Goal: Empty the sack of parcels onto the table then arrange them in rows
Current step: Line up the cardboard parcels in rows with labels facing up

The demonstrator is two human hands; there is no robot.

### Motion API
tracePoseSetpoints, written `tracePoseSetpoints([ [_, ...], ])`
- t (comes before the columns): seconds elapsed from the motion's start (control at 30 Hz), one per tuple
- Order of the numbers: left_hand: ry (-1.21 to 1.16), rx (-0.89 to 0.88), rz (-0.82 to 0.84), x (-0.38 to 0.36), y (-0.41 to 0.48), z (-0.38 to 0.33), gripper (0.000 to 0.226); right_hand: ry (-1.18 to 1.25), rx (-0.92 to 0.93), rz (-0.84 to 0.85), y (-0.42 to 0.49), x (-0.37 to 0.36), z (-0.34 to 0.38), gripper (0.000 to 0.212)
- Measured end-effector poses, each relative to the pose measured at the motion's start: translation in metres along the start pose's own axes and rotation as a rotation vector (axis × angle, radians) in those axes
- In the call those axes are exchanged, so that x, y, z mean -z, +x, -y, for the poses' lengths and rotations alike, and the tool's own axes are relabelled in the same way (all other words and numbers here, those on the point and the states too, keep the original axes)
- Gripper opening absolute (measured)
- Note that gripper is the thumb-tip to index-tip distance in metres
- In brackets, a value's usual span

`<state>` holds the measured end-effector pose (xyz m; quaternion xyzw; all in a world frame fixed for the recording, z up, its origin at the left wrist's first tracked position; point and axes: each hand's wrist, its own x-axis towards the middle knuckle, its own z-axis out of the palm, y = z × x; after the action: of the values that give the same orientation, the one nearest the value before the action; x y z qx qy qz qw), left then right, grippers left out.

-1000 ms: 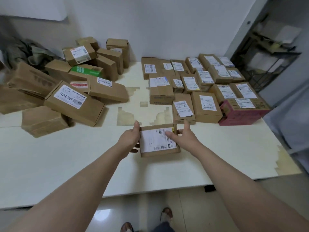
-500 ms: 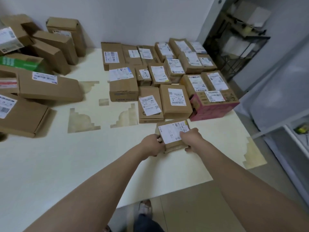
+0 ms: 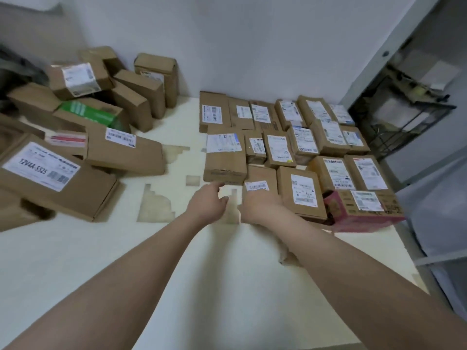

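Cardboard parcels with white labels lie in neat rows (image 3: pixel 303 147) on the right half of the white table (image 3: pixel 177 261). A loose pile of larger parcels (image 3: pixel 83 137) covers the left side. My left hand (image 3: pixel 209 205) hovers over bare table with loosely curled fingers and holds nothing. My right hand (image 3: pixel 260 208) is palm down just in front of a small parcel (image 3: pixel 260 178) in the nearest row, and I see nothing in it. A brown corner of a parcel (image 3: pixel 286 257) shows from under my right forearm; the rest of it is hidden.
A red-sided box (image 3: pixel 366 213) closes the right end of the nearest row, close to the table's right edge. A dark wire rack (image 3: pixel 404 109) stands beyond the table at the right. A white wall runs behind the parcels.
Both hands have let go of the labelled parcel they carried to the right and now sit further forward, near the front row. The camera has swung back to the left.
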<state>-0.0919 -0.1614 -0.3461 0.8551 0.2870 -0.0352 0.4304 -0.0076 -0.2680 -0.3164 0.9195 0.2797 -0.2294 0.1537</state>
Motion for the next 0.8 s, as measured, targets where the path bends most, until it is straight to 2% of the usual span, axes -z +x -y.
tracePoseSetpoints([
  [0.1,0.165,0.014,-0.266,0.06,0.014,0.045,0.056,0.149,0.149,0.011,0.018,0.007,0.066,0.047],
  [0.2,0.296,0.079,-0.551,0.128,0.025,0.091,0.061,0.333,0.214,0.001,0.039,0.012,0.131,0.057],
  [0.27,0.257,0.191,-0.617,0.171,0.035,0.123,0.067,0.558,0.214,0.059,0.053,0.018,0.172,0.064],
  [0.37,0.161,0.365,-0.453,0.217,0.053,0.163,0.086,0.907,0.142,0.113,0.067,0.028,0.222,0.063],
  [0.47,0.1,0.36,-0.39,0.223,0.06,0.168,0.093,1.081,0.099,0.147,0.077,0.034,0.245,0.058],
  [0.53,-0.058,0.215,-0.448,0.217,0.064,0.156,0.083,1.175,0.036,0.16,0.08,0.042,0.244,0.062],
  [0.6,-0.132,-0.025,-0.424,0.206,0.066,0.142,0.069,1.425,-0.122,0.172,0.085,0.05,0.231,0.072],
  [0.7,0.082,-0.28,-0.266,0.187,0.064,0.127,0.054,2.037,-0.259,0.306,0.095,0.056,0.197,0.086],
  [0.73,0.151,-0.331,-0.19,0.178,0.064,0.127,0.05,2.103,-0.268,0.354,0.098,0.055,0.185,0.085],
  [0.8,0.226,-0.378,0.041,0.161,0.059,0.131,0.048,1.988,-0.31,0.374,0.097,0.046,0.172,0.063],
])
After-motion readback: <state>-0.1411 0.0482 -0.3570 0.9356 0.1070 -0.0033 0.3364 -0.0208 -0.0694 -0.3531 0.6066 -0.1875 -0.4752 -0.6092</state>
